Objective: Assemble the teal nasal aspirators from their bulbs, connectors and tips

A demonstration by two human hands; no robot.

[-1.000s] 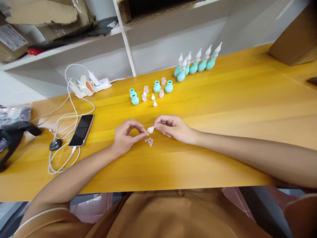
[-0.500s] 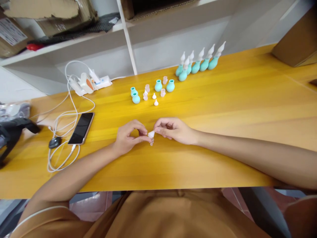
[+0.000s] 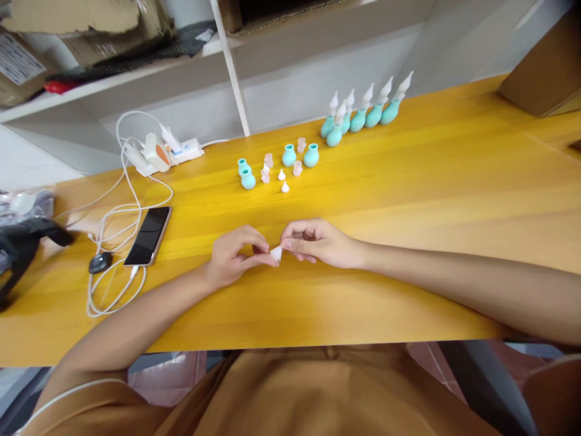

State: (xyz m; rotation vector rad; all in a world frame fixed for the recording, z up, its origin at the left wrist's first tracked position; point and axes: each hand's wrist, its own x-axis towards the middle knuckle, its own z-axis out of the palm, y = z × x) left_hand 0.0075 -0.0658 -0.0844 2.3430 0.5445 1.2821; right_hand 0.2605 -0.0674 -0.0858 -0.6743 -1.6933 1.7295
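Note:
My left hand (image 3: 240, 254) is closed in a pinch around a small white nozzle tip (image 3: 276, 252). At its pointed end, the thumb and fingertips of my right hand (image 3: 313, 242) grip the same tip. A clear piece at the tip's lower end is mostly hidden by my left thumb. Beyond my hands stand open teal squeeze bulbs (image 3: 289, 155), several pinkish clear connectors (image 3: 297, 168) and loose white tips (image 3: 285, 187). One connector (image 3: 265, 175) has a white tip on it. Farther right stands a group of teal bulbs (image 3: 357, 120) fitted with white tips.
To the left lie a phone (image 3: 148, 236), a coiled white cable (image 3: 102, 218) and a black mouse-like object (image 3: 100, 262). A power strip (image 3: 188, 151) with plugs sits near the shelf (image 3: 233, 79). A cardboard box (image 3: 542, 72) is at the back right.
The clear piece under the white tip showed below my left thumb and is now mostly covered. Both hands have shifted very slightly downward, still pinching the tip.

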